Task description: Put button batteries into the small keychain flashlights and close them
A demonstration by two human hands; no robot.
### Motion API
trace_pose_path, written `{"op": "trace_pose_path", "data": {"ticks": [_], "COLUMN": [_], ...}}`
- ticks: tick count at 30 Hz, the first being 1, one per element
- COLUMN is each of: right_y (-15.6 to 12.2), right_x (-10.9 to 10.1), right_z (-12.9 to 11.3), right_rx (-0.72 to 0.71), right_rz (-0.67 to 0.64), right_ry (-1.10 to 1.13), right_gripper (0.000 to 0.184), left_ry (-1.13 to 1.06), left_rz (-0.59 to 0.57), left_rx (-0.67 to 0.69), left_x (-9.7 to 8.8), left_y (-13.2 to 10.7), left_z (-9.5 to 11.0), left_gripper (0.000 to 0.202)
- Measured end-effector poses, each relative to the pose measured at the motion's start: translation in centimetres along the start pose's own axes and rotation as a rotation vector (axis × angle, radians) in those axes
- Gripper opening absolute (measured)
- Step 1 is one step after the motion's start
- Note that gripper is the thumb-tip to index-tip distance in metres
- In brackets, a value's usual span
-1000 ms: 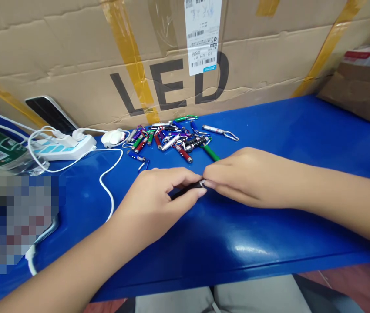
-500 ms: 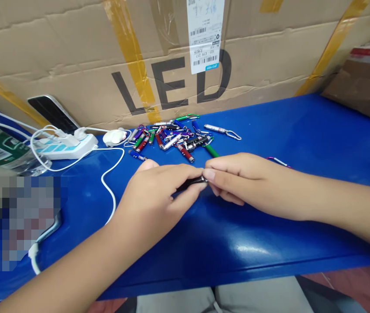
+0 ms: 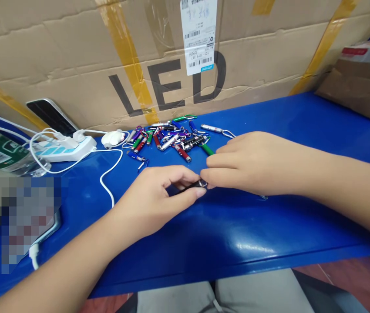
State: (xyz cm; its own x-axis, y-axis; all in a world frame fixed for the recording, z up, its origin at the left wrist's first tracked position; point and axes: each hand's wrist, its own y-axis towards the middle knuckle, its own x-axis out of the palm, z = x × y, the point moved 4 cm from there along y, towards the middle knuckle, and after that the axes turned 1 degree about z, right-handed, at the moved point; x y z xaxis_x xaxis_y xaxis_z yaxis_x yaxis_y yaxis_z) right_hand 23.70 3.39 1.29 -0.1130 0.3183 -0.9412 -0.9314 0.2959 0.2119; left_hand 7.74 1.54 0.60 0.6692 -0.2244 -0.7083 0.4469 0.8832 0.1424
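My left hand (image 3: 152,195) is pinched narrow, thumb and forefinger on a small black flashlight (image 3: 193,186). My right hand (image 3: 250,163) is closed on its other end, fingertips meeting the left's. The flashlight sits mid-counter, just above the surface; I can't tell if it touches.

At 12 o'clock, near the hands, lies the pile of mini flashlights (image 3: 172,137), pressed against the cardboard box (image 3: 74,65) that walls the far edge. At 10 o'clock are a power strip (image 3: 67,148) and white cable (image 3: 106,174), the cable looping close to my left wrist.

The counter (image 3: 302,130) is bare blue toward 2 o'clock, up to a smaller box (image 3: 358,87). The near edge runs at 6 o'clock, under both forearms.
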Motion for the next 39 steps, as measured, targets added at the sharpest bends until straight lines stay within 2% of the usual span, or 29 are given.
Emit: {"op": "trace_pose_path", "data": {"ticks": [12,18,39], "right_y": [0.5,0.7,0.5], "right_x": [0.9,1.0,0.7], "right_z": [-0.2,0.4,1.3], "right_rx": [0.189,0.329,0.367], "right_rz": [-0.064,-0.106,0.000], "right_ry": [0.252,0.350,0.379], "right_gripper": [0.026,0.029,0.030], "left_ry": [0.123,0.055,-0.173], "left_rz": [0.045,0.054,0.039], "left_rx": [0.015,-0.026,-0.077], "left_x": [0.2,0.3,0.2], "left_y": [0.0,0.4,0.6], "left_z": [-0.5,-1.3,-1.5], "left_gripper": [0.016,0.022,0.030]}}
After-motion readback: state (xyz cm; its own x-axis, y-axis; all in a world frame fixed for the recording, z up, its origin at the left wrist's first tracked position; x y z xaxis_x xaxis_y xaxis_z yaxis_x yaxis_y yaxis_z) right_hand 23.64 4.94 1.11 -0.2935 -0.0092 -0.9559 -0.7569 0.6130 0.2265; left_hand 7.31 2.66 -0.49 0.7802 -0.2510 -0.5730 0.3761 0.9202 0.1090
